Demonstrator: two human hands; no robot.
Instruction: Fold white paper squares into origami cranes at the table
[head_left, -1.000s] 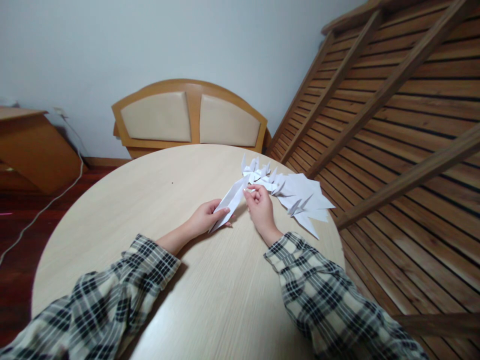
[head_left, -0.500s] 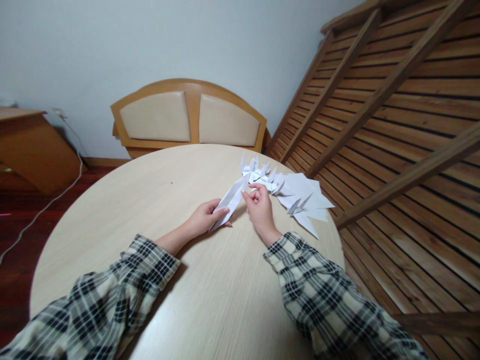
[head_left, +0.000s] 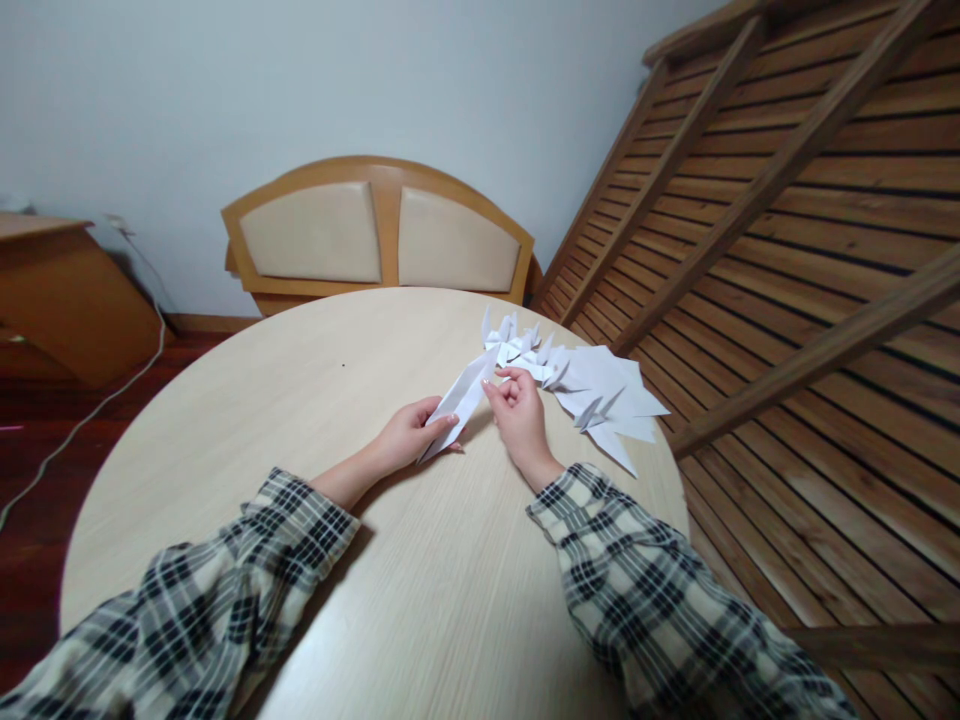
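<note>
A long folded piece of white paper [head_left: 463, 399] is held a little above the round light wooden table [head_left: 315, 400]. My left hand [head_left: 409, 435] is closed on its near end, thumb on top. My right hand [head_left: 519, 415] pinches the paper's far tip with curled fingers. Just beyond my right hand lies a pile of white folded paper cranes and loose sheets [head_left: 589, 390], near the table's right edge.
A wooden chair with two beige pads [head_left: 379, 235] stands at the far side of the table. A slatted wooden frame [head_left: 787, 200] leans on the right. A wooden cabinet [head_left: 60, 300] and a white cable [head_left: 90, 410] are on the left, over a dark red floor.
Almost nothing has changed; my right hand has shifted a touch to the left along the paper's tip, and both hands keep their hold.
</note>
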